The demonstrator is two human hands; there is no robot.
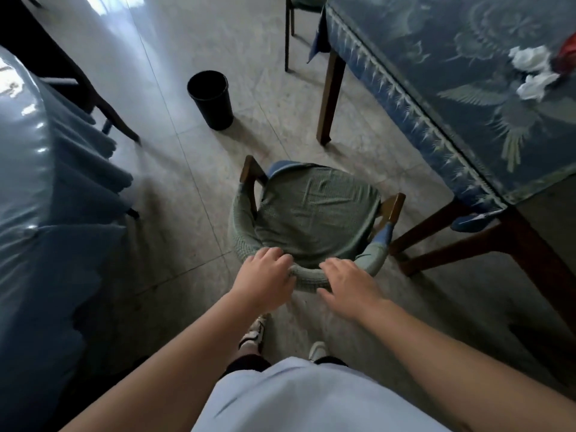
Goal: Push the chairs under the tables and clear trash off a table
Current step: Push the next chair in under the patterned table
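Dim interior lit from upper left, glare on the floor (103,42) and glossy tablecloth (28,126), soft shadows, wide-angle bending and blur at edges.

Pale tiled floor (193,51) with window glare at top left; black bin (210,99) standing on it; dim room.

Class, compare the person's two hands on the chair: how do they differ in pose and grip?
The left hand curls its fingers over the chair's backrest, gripping it; the right hand lies flatter, fingers spread, resting on the rail. Left sits nearer the chair's left arm. Both are bare and touch the same rail.
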